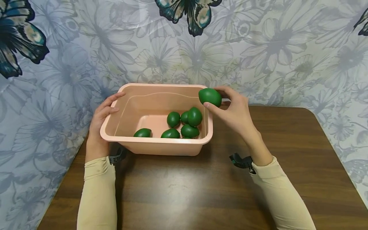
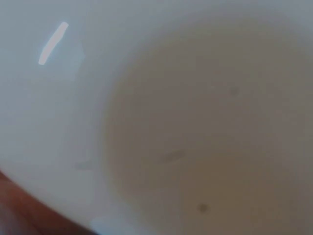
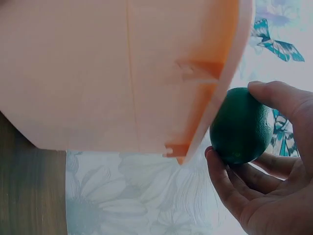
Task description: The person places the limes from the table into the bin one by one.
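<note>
A pink plastic tub (image 1: pixel 164 147) stands in the middle of the head view. My left hand (image 1: pixel 100 123) grips its left wall, fingers and thumb over the rim. In my right hand (image 1: pixel 234 110) I hold a glossy green lime-like fruit (image 1: pixel 210 97), pinched between thumb and fingers above the tub's right rim. The right wrist view shows that egg-shaped fruit (image 3: pixel 242 126) with pitted skin, beside the outer rim of the tub (image 3: pixel 88 78). Several similar green fruits (image 1: pixel 189 131) lie inside the tub, most toward its right end and one fruit (image 1: pixel 142 133) at the front left.
Under the tub is a brown wooden table (image 1: pixel 178 191) with a rounded far right corner. Behind it rises a wall (image 1: pixel 161 57) with a flower pattern and butterfly decorations (image 1: pixel 188 12). A pale blurred surface (image 2: pixel 205 107) fills most of the left wrist view.
</note>
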Tool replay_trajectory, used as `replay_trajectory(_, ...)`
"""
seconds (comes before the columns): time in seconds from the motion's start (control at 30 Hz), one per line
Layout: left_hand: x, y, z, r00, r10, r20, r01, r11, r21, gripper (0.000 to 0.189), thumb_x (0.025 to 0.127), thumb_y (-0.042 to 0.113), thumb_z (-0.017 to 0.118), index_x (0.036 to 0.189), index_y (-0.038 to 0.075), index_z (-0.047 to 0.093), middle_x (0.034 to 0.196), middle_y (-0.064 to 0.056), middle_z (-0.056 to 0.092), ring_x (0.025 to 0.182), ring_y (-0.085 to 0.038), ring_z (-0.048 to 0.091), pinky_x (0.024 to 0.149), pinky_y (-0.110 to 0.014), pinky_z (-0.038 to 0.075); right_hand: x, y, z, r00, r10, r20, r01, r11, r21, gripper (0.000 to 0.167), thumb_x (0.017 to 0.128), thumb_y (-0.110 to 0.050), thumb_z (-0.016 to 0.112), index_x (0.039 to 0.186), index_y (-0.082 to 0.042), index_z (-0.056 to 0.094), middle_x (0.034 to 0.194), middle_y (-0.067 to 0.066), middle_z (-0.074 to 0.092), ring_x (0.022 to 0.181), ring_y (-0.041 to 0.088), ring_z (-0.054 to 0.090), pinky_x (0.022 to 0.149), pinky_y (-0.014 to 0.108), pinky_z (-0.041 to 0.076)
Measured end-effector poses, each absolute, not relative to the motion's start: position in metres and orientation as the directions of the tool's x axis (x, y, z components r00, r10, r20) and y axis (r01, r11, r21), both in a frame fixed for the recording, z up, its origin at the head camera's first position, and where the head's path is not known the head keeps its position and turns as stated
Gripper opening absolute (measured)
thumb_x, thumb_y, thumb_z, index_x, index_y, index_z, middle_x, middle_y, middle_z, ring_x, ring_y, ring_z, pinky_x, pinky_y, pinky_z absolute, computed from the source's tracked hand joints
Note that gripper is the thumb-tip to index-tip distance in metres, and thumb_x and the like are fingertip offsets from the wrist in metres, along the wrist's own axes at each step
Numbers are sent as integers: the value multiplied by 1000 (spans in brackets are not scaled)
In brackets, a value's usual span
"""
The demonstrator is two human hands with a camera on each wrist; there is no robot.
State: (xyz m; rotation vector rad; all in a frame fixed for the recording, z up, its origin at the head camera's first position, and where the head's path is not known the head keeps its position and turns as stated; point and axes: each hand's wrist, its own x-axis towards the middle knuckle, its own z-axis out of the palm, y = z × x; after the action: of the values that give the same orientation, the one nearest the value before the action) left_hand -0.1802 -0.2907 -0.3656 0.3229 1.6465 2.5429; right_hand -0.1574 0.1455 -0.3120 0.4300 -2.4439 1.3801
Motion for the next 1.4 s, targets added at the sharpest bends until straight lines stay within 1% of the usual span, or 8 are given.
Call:
replay_trajectory(0.23,-175,-294,-370,-979,174,107,31,-392,919,57,103,-11,30,156,3,49,171,-18,27,153,-32,32,110,-32,48,-160,131,-322,-899,-156,408,-430,486,-761,52,88,-34,87,131,-12,70,115,3,76,107,12,70,90,34,60)
replay_trajectory(0.4,-178,-291,-369,-981,157,114,41,-406,913,56,103,-11,30,155,2,50,171,-16,28,155,-33,27,113,-33,45,-166,123,-322,-897,-172,408,-436,500,-748,52,87,-32,87,131,-10,69,116,7,77,108,17,71,94,38,59)
replay_trajectory(0.53,-183,-287,-367,-980,158,121,45,-418,907,56,103,-11,30,154,1,50,171,-16,28,157,-33,25,115,-33,43,-171,120,-319,-898,-183,400,-433,535,-726,54,89,-34,86,134,-9,68,123,9,76,114,23,71,101,42,55)
replay_trajectory(0.67,-183,-287,-366,-979,164,124,42,-432,901,57,102,-13,29,153,1,50,171,-17,27,156,-33,26,114,-33,43,-171,123,-318,-905,-177,386,-417,542,-729,53,95,-35,80,138,-8,65,131,10,72,123,23,67,106,44,53)
replay_trajectory(0.87,-181,-289,-364,-976,167,142,55,-441,896,56,102,-13,29,153,0,50,168,-18,31,150,-34,32,108,-34,48,-162,139,-325,-904,-154,398,-418,513,-750,48,97,-29,78,137,-6,65,133,9,71,124,21,66,106,43,55)
replay_trajectory(0.97,-181,-290,-363,-975,165,148,57,-458,887,56,102,-13,28,153,-2,50,168,-18,32,150,-34,33,106,-33,48,-157,153,-330,-910,-155,386,-407,522,-749,45,98,-28,78,136,-7,66,133,8,71,125,21,65,106,44,54)
replay_trajectory(1.17,-184,-288,-363,-975,170,145,48,-474,879,56,102,-14,27,152,-2,51,169,-20,29,149,-33,33,105,-32,50,-144,184,-339,-943,-156,294,-327,601,-729,45,100,-34,74,138,-12,66,138,9,69,132,27,63,111,51,51)
replay_trajectory(1.4,-184,-287,-365,-978,155,138,51,-465,884,56,102,-14,28,149,-2,54,167,-21,31,149,-33,33,104,-31,51,-126,212,-347,-966,-161,201,-257,654,-711,48,102,-38,71,143,-14,63,145,12,64,138,32,58,114,55,46)
